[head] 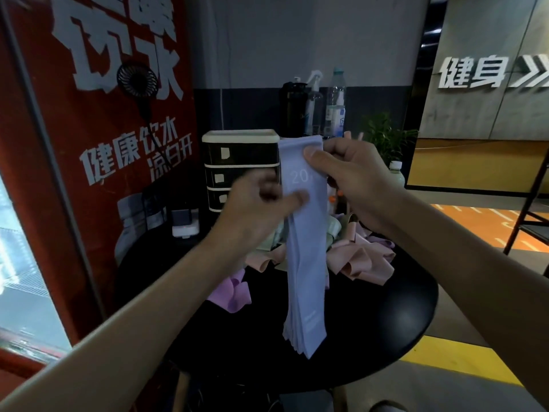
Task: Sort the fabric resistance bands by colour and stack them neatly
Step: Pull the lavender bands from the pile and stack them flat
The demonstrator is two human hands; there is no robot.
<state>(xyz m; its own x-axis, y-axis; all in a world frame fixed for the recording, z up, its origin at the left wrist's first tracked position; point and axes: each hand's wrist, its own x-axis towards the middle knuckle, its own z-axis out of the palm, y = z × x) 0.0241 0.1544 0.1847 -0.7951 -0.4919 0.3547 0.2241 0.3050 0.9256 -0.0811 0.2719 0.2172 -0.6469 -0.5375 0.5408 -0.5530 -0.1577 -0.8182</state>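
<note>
Pale-blue bands (306, 278) hang in one bundle over the round black table (386, 322) | right grip (347, 179) pinches the top end, left grip (255, 209) pinches just below | step: likely squaring the blue stack | next: lay it flat, clear of the mixed heap (362, 263).

Dim rm, red poster wall (98, 120) w/ small fan (137, 79), round black table (401, 316), orange floor (475, 230), window (17, 263) left

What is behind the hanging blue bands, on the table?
Loose pink bands to the right, a purple band to the left and pale green ones lie on the table. Whatever sits directly behind the blue bands is covered.
</note>
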